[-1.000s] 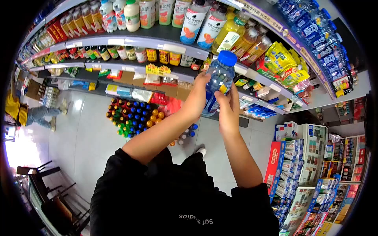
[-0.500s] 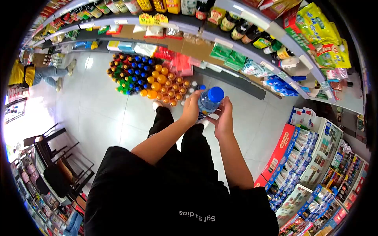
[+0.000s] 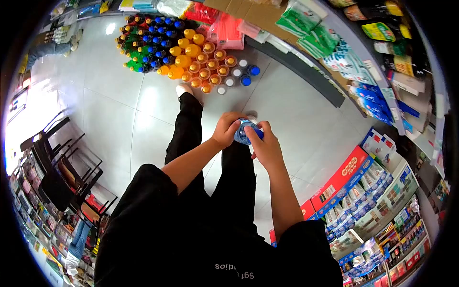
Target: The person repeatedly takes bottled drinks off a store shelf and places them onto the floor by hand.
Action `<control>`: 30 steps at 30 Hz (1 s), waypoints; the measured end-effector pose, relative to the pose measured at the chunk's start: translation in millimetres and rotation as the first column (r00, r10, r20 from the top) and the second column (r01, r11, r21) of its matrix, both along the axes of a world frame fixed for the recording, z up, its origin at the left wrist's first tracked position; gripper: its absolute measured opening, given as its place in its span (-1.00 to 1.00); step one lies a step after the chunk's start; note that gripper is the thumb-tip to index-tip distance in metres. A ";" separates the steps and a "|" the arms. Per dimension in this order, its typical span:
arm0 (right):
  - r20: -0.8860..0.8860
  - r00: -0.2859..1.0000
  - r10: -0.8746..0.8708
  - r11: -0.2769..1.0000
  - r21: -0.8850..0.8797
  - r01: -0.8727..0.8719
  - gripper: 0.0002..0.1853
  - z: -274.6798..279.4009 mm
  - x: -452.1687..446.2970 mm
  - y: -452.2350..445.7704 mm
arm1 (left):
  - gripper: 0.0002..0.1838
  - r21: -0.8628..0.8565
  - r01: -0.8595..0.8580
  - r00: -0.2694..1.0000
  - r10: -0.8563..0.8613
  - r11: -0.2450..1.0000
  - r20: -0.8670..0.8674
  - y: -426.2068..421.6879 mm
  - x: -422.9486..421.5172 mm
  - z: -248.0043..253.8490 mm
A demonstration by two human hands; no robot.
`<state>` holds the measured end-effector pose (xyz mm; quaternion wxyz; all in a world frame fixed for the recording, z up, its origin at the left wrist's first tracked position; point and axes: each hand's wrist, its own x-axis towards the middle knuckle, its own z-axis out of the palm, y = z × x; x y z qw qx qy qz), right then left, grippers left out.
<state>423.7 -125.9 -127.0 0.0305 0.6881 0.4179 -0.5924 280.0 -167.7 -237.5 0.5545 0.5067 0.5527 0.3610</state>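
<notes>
A clear blue bottle [image 3: 242, 134] with a blue cap is held between both hands in front of my legs, its cap end toward the right. My left hand [image 3: 226, 129] is wrapped round its left side. On the other side, my right hand [image 3: 267, 145] grips it near the cap, with the thumb lying across the bottle. Much of the bottle is hidden by the fingers. Beyond the hands, several bottles with orange caps [image 3: 204, 73] stand on the floor, beside bottles with blue, white, green and red caps.
Shelves with green packets [image 3: 318, 40] and sauce bottles curve along the upper right. A red and blue display box [image 3: 342, 177] stands at the right. Black chairs [image 3: 55, 184] are at the left. People's legs show at the upper left and lower left.
The view has tilted down and the floor bottles appear higher in it. The blue bottle has gone from upright before the shelves to lower down, tipped between the hands.
</notes>
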 end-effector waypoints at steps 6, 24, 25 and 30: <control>0.166 0.959 0.232 0.963 0.102 -0.251 -0.41 -91.4 -6.4 2.7 | -0.61 0.077 0.000 0.992 0.010 0.997 -0.129 -9.4 2.9 -89.3; 0.365 0.894 0.262 0.936 0.128 -0.327 -0.39 -403.3 -39.1 17.4 | -0.47 -0.900 -0.004 0.863 0.457 0.436 0.218 18.7 -4.7 -288.9; 0.341 0.909 0.241 0.944 0.133 -0.301 -0.40 -414.3 -38.7 18.6 | -0.45 -0.896 0.019 0.863 0.445 0.444 0.239 19.1 -4.3 -295.2; 0.321 0.919 0.227 0.959 0.089 -0.268 -0.41 -430.7 -33.6 29.3 | -0.54 -0.909 0.028 0.836 0.489 0.416 0.249 30.7 9.0 -296.1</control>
